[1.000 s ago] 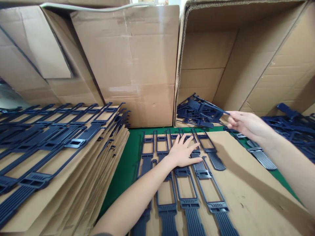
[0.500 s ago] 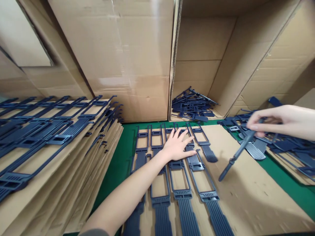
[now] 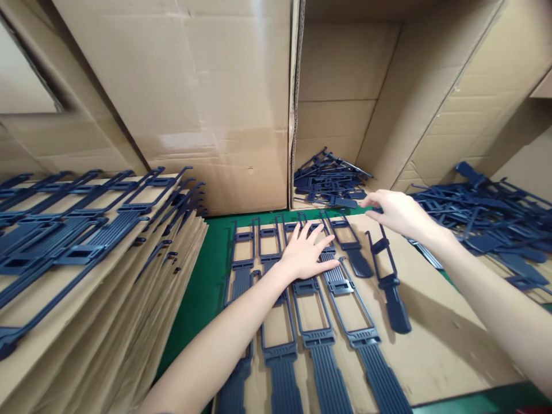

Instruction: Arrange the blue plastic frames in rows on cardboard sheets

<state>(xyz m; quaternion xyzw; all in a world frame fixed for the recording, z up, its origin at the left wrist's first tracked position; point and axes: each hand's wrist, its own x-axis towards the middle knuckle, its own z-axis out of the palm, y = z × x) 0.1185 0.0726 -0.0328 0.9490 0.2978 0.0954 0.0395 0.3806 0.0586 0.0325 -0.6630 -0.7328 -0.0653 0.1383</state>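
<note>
My left hand point(image 3: 307, 253) lies flat with its fingers spread over dark blue plastic frames, which are laid in rows on a cardboard sheet point(image 3: 448, 345). Each has an open rectangular frame with thin hooked ends and a flat ribbed paddle. My right hand point(image 3: 397, 214) pinches the upper end of another dark blue plastic frame point(image 3: 388, 280), right of the rows. Its paddle points towards me, over the sheet; whether it touches the cardboard I cannot tell. The fingertips partly hide its hooked end.
At the left stands a stack of cardboard sheets point(image 3: 142, 310) with similar frames between and on top. A loose pile of frames point(image 3: 487, 213) lies at the right, and another pile point(image 3: 330, 178) sits inside an open cardboard box point(image 3: 340, 69). The tabletop point(image 3: 194, 287) is green.
My right hand has moved left with the plastic frame and turned it from edge-on to face-up, beside the laid rows. My left hand stays spread on the frames. The view has shifted slightly right.
</note>
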